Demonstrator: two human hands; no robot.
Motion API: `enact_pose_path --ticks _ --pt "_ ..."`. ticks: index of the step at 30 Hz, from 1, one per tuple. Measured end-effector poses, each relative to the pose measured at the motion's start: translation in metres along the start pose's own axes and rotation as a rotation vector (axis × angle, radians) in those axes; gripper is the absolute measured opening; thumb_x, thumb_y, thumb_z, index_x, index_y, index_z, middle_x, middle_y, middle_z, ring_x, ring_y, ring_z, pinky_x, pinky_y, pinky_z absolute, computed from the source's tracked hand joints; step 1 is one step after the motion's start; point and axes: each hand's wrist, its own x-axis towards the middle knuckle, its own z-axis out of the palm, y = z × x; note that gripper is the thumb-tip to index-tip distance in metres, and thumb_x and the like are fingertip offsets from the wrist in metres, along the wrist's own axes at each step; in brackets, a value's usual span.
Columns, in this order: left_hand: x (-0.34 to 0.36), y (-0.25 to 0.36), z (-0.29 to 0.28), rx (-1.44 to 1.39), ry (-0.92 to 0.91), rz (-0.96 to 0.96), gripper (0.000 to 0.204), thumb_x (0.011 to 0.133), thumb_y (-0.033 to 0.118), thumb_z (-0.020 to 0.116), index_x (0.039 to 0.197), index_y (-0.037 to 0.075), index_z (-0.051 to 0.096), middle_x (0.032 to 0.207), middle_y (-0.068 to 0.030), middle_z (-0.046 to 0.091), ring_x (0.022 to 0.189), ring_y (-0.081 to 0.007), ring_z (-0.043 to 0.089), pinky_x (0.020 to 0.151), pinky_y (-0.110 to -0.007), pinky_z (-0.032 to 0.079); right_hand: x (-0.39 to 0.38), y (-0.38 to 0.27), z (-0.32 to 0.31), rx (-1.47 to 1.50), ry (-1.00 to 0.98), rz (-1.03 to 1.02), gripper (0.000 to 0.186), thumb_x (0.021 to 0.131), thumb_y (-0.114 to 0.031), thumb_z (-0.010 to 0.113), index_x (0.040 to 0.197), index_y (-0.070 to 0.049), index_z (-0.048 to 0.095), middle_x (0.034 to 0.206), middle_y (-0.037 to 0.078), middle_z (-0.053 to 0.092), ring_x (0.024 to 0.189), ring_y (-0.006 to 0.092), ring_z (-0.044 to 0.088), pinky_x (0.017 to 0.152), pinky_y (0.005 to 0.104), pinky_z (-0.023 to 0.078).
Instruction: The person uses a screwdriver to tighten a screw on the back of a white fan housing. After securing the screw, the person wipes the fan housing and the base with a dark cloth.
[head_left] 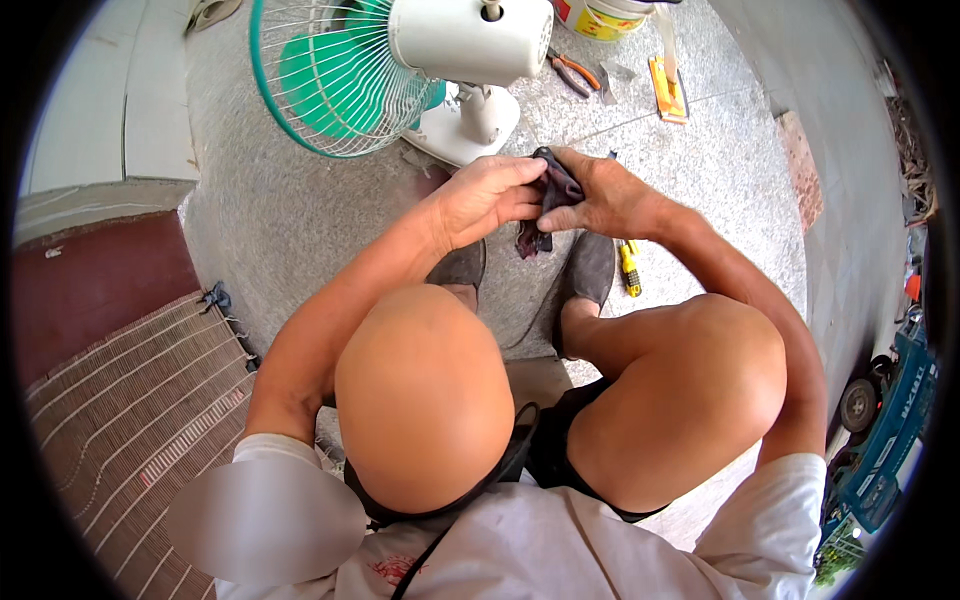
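Note:
A dark, stained rag (pixel 559 188) is bunched between my two hands, above the floor in front of my feet. My left hand (pixel 490 198) pinches its left side with thumb and fingers. My right hand (pixel 612 195) grips it from the right, with the thumb below. A loose end of the cloth dangles beneath. Whether anything is wrapped inside it is hidden. Just beyond my left hand stands an electric fan with a white motor housing (pixel 465 38), a green blade (pixel 325 85) and a wire guard. Its white base (pixel 455 135) rests on the floor.
Pliers with orange-and-black handles (pixel 572 75) lie right of the fan, near an orange-and-yellow packet (pixel 668 90). A white bucket (pixel 605 20) stands behind them. Beside my right shoe lies a yellow screwdriver (pixel 629 270). A striped woven mat (pixel 140 430) is at the left.

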Motion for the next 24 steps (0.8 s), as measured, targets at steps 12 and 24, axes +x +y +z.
enact_pose_path --ticks 12,24 --pt "0.05 -0.009 -0.11 1.239 0.988 0.352 0.077 0.068 0.035 0.082 0.128 -0.004 0.056 0.127 -0.0241 0.058 0.119 -0.0359 0.056 0.1 -0.042 0.045 -0.047 0.089 0.035 0.681 0.421 0.422 0.028 0.085 -0.01 0.068 0.11 0.003 0.064 0.092 0.008 0.068 0.078 0.0135 0.062 0.074 0.0292 0.053" --pt "0.066 0.001 -0.129 0.973 0.834 0.484 0.045 0.071 0.019 0.081 0.106 -0.002 0.061 0.1 -0.0128 0.068 0.091 -0.024 0.066 0.081 -0.035 0.051 -0.116 0.069 0.021 0.957 0.707 0.419 0.028 0.085 -0.008 0.068 0.111 0.002 0.065 0.094 0.009 0.071 0.082 0.0149 0.067 0.079 0.0292 0.054"
